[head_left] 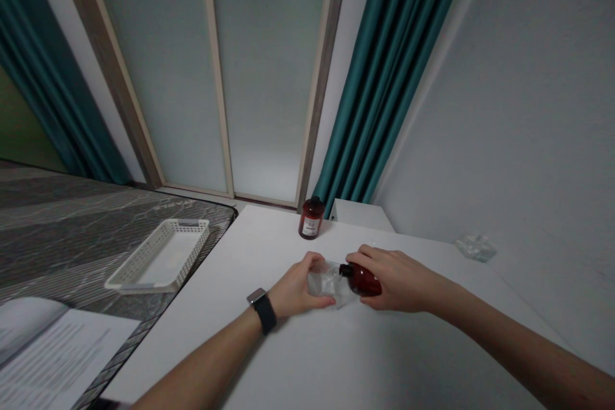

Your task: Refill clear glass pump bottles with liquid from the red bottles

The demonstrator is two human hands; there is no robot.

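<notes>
My right hand [389, 277] grips a dark red-brown bottle [364, 280] lying on its side, its black cap pointing left. Facing that cap is a clear plastic piece [324, 278], which looks like a bag or thin wrapper, held by my left hand [303, 285] with thumb and fingers around its near end. The cap touches or overlaps the plastic's right edge; which of the two I cannot tell. A second red-brown bottle [311, 219] with a white label and black cap stands upright farther back on the white table [269, 346].
Crumpled clear plastic [475, 247] lies at the table's back right, by the wall. Left of the table, a white perforated basket [185, 272] and an open booklet [62, 359] rest on a dark grey patterned surface [120, 218]. A white cabinet [362, 214] stands behind the table.
</notes>
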